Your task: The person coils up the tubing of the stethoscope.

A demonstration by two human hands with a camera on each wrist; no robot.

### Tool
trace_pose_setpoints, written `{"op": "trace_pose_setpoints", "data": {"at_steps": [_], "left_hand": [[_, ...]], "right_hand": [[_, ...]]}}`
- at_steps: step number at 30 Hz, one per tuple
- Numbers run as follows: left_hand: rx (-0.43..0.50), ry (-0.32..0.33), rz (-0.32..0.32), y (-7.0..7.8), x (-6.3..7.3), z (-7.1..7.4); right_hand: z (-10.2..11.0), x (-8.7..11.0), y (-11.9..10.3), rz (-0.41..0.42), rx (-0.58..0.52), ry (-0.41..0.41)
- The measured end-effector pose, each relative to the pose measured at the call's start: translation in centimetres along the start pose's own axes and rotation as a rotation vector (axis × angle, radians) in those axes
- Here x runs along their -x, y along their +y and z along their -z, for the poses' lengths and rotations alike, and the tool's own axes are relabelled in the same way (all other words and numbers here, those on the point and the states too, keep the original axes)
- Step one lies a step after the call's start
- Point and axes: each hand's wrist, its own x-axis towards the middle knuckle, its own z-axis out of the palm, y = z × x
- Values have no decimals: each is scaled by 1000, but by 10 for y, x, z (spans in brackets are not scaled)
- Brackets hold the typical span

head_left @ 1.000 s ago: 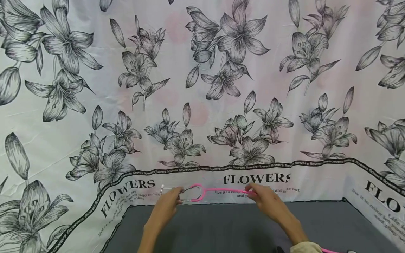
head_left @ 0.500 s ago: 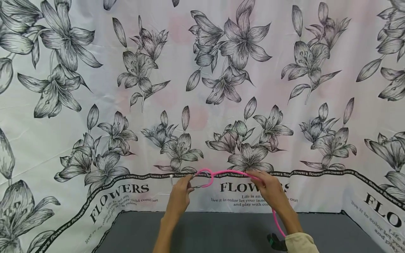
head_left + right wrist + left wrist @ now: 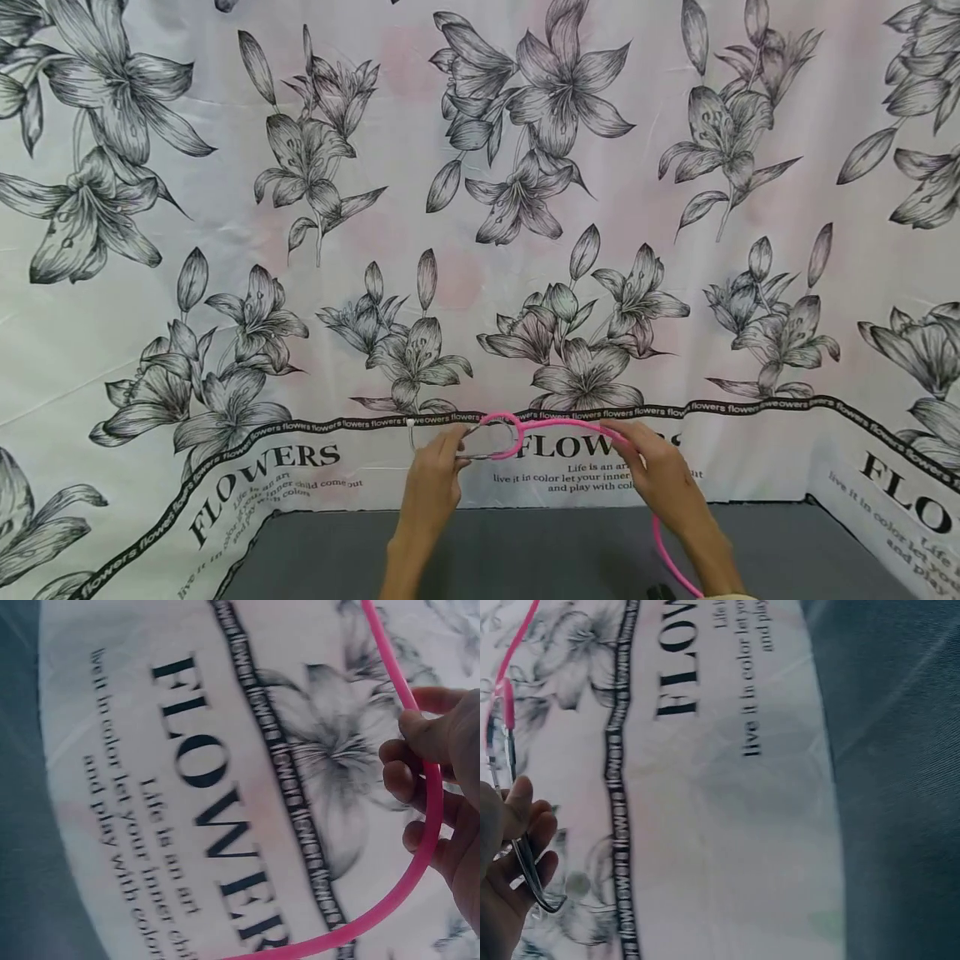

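Observation:
A stethoscope with pink tubing (image 3: 566,422) is held up between both hands in front of the printed cloth. My left hand (image 3: 433,475) grips its metal ear tubes (image 3: 526,862), with fingers and thumb curled round them. A pale eartip (image 3: 410,422) sticks out to the left of that hand. My right hand (image 3: 663,475) pinches the pink tube (image 3: 433,799) between thumb and fingers. Between the hands, the tubing forks into a pink loop (image 3: 517,433) and arches slightly. From the right hand the rest hangs down past the forearm, its end out of view.
A white cloth (image 3: 405,492) with black flower prints and lettering hangs behind the hands. Below it lies a dark grey surface (image 3: 540,554). A small black object (image 3: 660,592) shows at the bottom edge, near the right forearm.
Both hands have risen against the backdrop and shifted slightly right in view, still holding the stethoscope. The tubing between them, nearly straight before, now arches. The head view has also shifted.

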Motion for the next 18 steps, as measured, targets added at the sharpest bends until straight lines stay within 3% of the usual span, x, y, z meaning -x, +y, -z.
{"op": "trace_pose_setpoints", "data": {"at_steps": [8,12,18], "left_hand": [[-38,-75,-17,14,-7,34],[-63,-136,-37,15,-7,39],[-65,-119,-60,24,-10,41]], "right_hand": [[26,-5,-23,54,10,12],[37,-6,-28,103,69,36],[46,-11,-33,179,152,11]]}}
